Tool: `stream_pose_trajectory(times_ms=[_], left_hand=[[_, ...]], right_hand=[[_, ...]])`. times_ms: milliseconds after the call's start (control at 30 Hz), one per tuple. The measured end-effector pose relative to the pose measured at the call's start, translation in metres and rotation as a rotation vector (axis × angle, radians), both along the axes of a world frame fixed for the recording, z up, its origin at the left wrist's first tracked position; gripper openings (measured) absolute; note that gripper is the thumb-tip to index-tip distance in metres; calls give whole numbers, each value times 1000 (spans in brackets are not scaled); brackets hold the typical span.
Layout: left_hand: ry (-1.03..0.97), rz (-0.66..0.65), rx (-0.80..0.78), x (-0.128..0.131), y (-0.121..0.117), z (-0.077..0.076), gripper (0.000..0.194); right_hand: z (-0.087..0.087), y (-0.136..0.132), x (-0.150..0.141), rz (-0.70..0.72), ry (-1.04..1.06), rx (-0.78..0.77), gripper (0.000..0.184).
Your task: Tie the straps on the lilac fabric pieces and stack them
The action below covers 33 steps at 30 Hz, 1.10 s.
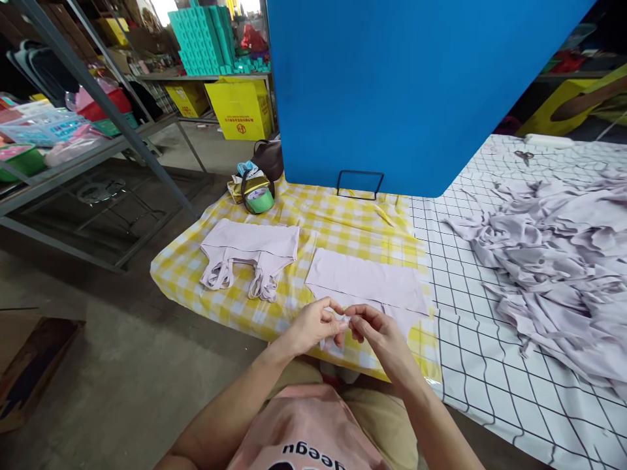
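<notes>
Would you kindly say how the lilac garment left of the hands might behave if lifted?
The lilac garment would probably droop, as its fabric looks thin and lies flat on the yellow checked cloth. It is likely light, with no bulky parts visible. Its straps might dangle or tangle, since they lie in loose loops.

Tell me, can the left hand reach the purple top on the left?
Probably yes: the left hand is close, and the left top lies flat with nothing standing between them. It might need to release the fabric it pinches.
</notes>
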<state>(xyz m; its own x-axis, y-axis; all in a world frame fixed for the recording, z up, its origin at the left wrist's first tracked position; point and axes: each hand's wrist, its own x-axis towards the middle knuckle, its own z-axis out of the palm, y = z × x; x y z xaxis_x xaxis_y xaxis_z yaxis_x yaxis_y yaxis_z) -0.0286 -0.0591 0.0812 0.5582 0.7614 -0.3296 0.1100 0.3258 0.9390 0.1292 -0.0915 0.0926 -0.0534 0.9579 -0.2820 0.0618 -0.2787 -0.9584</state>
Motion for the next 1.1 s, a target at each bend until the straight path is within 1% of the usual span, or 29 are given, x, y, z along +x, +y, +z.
stream_pose_trajectory(times_ms=[67, 167, 300, 367, 533, 700, 800, 933, 1100], left_hand=[[56, 59, 65, 3, -2, 0, 30], [52, 93, 127, 5, -4, 2, 20], [56, 121, 177, 6, -5, 5, 20], [46, 114, 157, 6, -4, 4, 23], [-63, 52, 75, 6, -2, -3, 28], [-74, 69, 11, 7, -2, -8, 34], [-43, 70, 4, 9, -2, -6, 37], [-41, 76, 42, 9, -3, 2, 35], [-117, 28, 46, 10, -2, 8, 36]], right_hand=[[0, 0, 0, 9, -11, 17, 27], [-1, 0, 0, 20, -32, 41, 26], [-2, -1, 1, 19, -55, 55, 26], [-2, -1, 0, 28, -57, 59, 25], [0, -1, -2, 50, -18, 36, 21], [1, -2, -1, 23, -16, 45, 22], [0, -4, 0, 31, -54, 82, 21], [-1, -5, 1, 34, -90, 121, 18], [2, -4, -1, 48, -45, 106, 21]])
